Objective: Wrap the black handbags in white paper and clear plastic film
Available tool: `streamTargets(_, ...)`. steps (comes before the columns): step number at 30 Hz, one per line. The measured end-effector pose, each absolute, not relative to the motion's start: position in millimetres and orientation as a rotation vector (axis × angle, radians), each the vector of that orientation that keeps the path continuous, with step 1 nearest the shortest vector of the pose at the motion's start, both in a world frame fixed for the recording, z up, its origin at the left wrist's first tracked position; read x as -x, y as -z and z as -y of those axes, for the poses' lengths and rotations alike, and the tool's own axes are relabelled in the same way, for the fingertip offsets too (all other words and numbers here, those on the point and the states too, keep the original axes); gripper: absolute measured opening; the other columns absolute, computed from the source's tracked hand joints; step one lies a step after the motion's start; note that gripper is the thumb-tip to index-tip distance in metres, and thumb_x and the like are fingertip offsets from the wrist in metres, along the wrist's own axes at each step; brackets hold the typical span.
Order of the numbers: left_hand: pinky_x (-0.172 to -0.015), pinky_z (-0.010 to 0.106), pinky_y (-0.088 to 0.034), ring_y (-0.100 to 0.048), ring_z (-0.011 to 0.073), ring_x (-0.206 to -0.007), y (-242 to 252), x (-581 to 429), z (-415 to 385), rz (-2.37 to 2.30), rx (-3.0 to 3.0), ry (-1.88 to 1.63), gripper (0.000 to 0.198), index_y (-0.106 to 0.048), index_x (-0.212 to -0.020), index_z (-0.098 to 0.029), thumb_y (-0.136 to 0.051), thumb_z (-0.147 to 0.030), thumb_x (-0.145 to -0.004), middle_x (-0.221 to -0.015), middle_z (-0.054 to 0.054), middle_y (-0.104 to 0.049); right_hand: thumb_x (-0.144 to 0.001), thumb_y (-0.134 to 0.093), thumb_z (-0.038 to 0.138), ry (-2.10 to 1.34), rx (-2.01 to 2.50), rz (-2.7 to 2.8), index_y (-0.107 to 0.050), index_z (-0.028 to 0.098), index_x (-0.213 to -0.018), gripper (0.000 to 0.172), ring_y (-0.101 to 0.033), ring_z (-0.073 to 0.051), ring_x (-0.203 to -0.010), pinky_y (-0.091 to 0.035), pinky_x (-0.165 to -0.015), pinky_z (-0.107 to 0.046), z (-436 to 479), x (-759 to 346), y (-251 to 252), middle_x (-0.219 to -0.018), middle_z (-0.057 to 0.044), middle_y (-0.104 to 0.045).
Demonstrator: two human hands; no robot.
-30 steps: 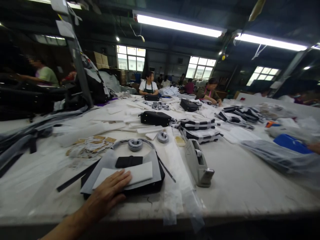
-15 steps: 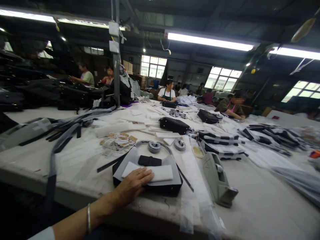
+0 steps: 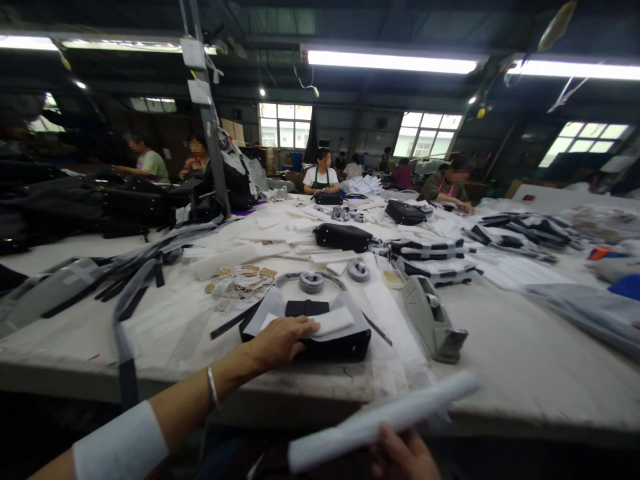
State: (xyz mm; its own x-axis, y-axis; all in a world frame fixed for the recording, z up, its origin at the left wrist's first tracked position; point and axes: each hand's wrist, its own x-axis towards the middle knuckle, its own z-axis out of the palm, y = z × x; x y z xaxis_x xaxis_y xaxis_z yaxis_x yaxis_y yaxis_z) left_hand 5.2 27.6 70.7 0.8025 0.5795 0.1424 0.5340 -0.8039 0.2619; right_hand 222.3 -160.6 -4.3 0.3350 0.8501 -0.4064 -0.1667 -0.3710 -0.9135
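1. A black, flat-lying bag [image 3: 325, 350] with a metal stud is resting near the front edge of a long white worktable [image 3: 525, 380].
2. On top of the bag, a translucent white sheet [image 3: 357, 315] is lying beneath a folded white foam-like pad [image 3: 336, 323] and a small black rectangular piece [image 3: 307, 307].
3. The left hand [image 3: 285, 341] is spreading flat over the pad, fingers extended, gripping nothing.
4. Nearer than the bag and to its right, the right hand [image 3: 405, 457] is closing around a slightly blurred, long white roll [image 3: 380, 421].
5. Right of the bag, a grey tape dispenser [image 3: 431, 321] is standing.
6. Just beyond the bag, a grey wrapped coil [image 3: 311, 283] is lying.
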Motion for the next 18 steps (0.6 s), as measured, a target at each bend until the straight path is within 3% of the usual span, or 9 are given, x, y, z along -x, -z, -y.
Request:
streamTargets(2, -0.097, 0.030, -0.051, -0.065, 0.0213, -0.111, -80.9, -5.9, -34.1, -0.849, -2.779, -0.268, 0.058, -0.057, -0.133, -0.025, -0.065, -0.010, -0.078, -0.127, 0.004, -0.065, -0.050, -0.090, 0.061, -1.473, 1.176, 0.439, -0.061, 0.018, -0.090, 0.065, -0.067, -0.021, -0.066, -0.056, -0.055, -0.031, 139.6, -182.3, -1.0, -0.075, -0.004, -0.069)
streamTargets(4, -0.095, 0.028, -0.051, -0.067, 0.0208, -0.107, -91.0, -7.6, -41.1, -0.836, -2.776, -0.218, 0.054, -0.060, -0.130, -0.025, -0.066, -0.012, -0.077, -0.122, 0.003, -0.068, -0.048, -0.094, 0.051, -1.606, 0.950, 0.282, -0.059, 0.018, -0.085, 0.061, -0.068, -0.019, -0.065, -0.056, -0.058, -0.029, 111.6, -147.7, -9.8, -0.072, -0.002, -0.069)
streamTargets(8, -0.094, 0.027, -0.051, -0.067, 0.0211, -0.108, -108.4, -13.0, -51.9, -0.829, -2.774, -0.128, 0.051, -0.065, -0.123, -0.026, -0.071, -0.015, -0.074, -0.119, 0.001, -0.070, -0.060, -0.087, 0.031, -1.651, 0.926, 0.182, -0.055, 0.017, -0.079, 0.039, -0.071, -0.020, -0.067, -0.058, -0.066, -0.030, 60.4, -118.4, -24.5, -0.068, -0.001, -0.069)
streamTargets(11, -0.091, 0.026, -0.052, -0.067, 0.0217, -0.108, -114.5, -17.5, -50.0, -0.841, -2.792, -0.105, 0.052, -0.066, -0.122, -0.026, -0.073, -0.017, -0.071, -0.119, 0.002, -0.070, -0.070, -0.077, 0.024, -1.706, 0.966, 0.238, -0.060, 0.013, -0.082, 0.024, -0.072, -0.022, -0.069, -0.058, -0.067, -0.033, 41.3, -124.2, -26.6, -0.071, -0.007, -0.071)
streamTargets(15, -0.080, 0.030, -0.055, -0.070, 0.0232, -0.092, -100.6, -24.1, -30.8, -0.946, -2.840, -0.149, 0.048, -0.063, -0.123, -0.024, -0.065, -0.014, -0.076, -0.110, 0.005, -0.070, -0.074, -0.074, 0.032, -1.796, 1.060, 0.425, -0.065, 0.008, -0.085, 0.027, -0.071, -0.025, -0.062, -0.056, -0.058, -0.034, 37.7, -136.1, -21.1, -0.075, -0.017, -0.072)
streamTargets(18, -0.093, 0.043, -0.052, -0.064, 0.0298, -0.110, -66.8, -27.1, -14.5, -1.074, -2.861, -0.225, 0.047, -0.056, -0.131, -0.018, -0.051, -0.009, -0.085, -0.123, 0.013, -0.065, -0.074, -0.072, 0.033, -1.773, 1.125, 0.516, -0.067, 0.010, -0.083, 0.026, -0.070, -0.024, -0.060, -0.056, -0.058, -0.034, 38.3, -137.0, -16.7, -0.069, -0.012, -0.071)
